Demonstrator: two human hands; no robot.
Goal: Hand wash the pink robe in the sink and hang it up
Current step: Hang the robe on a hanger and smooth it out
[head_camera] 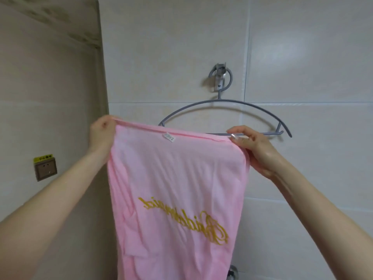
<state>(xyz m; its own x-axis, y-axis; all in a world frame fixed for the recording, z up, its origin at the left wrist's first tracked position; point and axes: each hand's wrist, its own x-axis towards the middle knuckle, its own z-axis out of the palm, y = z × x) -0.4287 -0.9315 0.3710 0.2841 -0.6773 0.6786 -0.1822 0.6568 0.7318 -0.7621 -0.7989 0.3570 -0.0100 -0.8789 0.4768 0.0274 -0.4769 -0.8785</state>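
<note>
Pink robe (175, 178): held up flat against the tiled wall, its top hem across the front of the grey hanger (242, 102), not yet draped on it. Left hand (103, 134) pinches the hem's left end; right hand (254, 152) grips the right corner. Hanger hangs from the wall hook (220, 76). Washing judged done; hanging remains.

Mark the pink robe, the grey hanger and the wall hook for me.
pink robe (171, 174): head view, plain cloth near its top.
grey hanger (252, 107): head view, upper right arm.
wall hook (220, 77): head view, metal bracket.
</note>
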